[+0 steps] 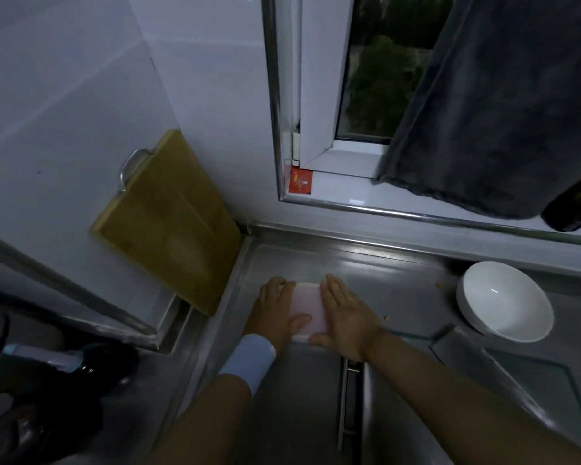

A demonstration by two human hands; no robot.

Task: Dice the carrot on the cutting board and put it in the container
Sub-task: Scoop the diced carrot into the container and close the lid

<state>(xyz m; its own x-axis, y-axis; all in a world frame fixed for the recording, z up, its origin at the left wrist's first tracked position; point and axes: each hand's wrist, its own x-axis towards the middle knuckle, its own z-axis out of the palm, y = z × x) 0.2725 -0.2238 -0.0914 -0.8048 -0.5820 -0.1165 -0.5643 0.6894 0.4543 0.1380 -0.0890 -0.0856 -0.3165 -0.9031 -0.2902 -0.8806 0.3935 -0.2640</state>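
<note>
On a dim steel desk, a person's left hand and right hand lie flat with fingers nearly straight, pressing the left and right sides of a small pale pink board, probably the cutting board. No carrot or knife shows. The white bowl, to the right and well apart from the board, looks empty, with two tiny orange bits on the desk between, so whether dicing has begun cannot be told. A wooden board leans on the far-left wall.
</note>
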